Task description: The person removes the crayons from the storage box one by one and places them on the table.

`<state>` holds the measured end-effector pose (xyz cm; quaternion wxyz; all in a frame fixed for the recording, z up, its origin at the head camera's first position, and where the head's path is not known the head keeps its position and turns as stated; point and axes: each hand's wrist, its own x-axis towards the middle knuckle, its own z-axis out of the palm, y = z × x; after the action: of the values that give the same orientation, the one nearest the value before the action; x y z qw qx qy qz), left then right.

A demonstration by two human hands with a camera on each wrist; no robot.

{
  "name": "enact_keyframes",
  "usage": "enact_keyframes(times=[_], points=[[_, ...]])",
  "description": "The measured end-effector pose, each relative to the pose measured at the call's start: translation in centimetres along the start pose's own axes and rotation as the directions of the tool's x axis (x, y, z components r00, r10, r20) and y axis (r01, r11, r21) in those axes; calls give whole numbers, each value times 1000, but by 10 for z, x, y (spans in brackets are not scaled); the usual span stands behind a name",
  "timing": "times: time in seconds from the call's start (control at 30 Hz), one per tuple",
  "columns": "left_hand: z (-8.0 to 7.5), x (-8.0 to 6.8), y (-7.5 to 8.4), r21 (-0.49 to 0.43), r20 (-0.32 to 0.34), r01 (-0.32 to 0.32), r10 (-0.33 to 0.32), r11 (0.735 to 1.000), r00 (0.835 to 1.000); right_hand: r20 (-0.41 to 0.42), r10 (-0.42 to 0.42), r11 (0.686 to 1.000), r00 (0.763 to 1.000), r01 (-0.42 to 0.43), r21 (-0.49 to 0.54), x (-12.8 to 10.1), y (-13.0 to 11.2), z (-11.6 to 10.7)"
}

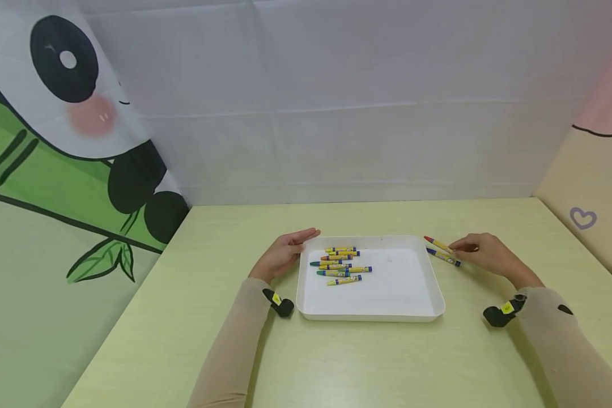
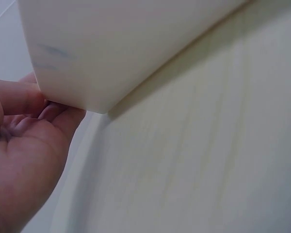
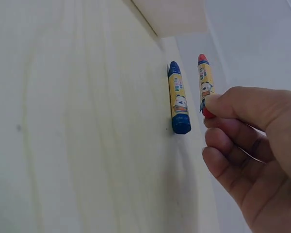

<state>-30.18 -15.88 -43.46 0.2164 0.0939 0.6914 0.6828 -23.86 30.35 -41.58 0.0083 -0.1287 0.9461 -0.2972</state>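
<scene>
Two arms, both in long, close-fitting beige sleeves (image 1: 234, 340) reaching to the wrists. Hands bare. Small black camera unit (image 1: 280, 304) strapped at left wrist, yellow sticker on it. Larger black unit (image 1: 501, 313) at right wrist, also yellow-tagged. Small black mark (image 1: 565, 310) on right sleeve.

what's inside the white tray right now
Several crayons lie loose in the left half of the white tray; its right half shows bare. Nothing covers them.
</scene>
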Motion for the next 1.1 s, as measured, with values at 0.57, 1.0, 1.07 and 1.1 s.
enact_keyframes(times=[0.57, 1.0, 1.07, 1.1], points=[[3, -3, 3, 6, 8, -4, 4, 1000, 1000, 27, 22, 999, 999, -21, -41, -12, 12, -8], [2, -4, 4, -2, -9, 10, -10, 1000, 1000, 70, 30, 999, 997, -27, -41, -13, 14, -8], [1, -4, 4, -3, -8, 11, -11, 1000, 1000, 76, 38, 999, 996, -36, -39, -13, 13, -9], [1, -4, 5, -5, -8, 11, -11, 1000, 1000, 78, 42, 998, 996, -39, -40, -13, 12, -9]])
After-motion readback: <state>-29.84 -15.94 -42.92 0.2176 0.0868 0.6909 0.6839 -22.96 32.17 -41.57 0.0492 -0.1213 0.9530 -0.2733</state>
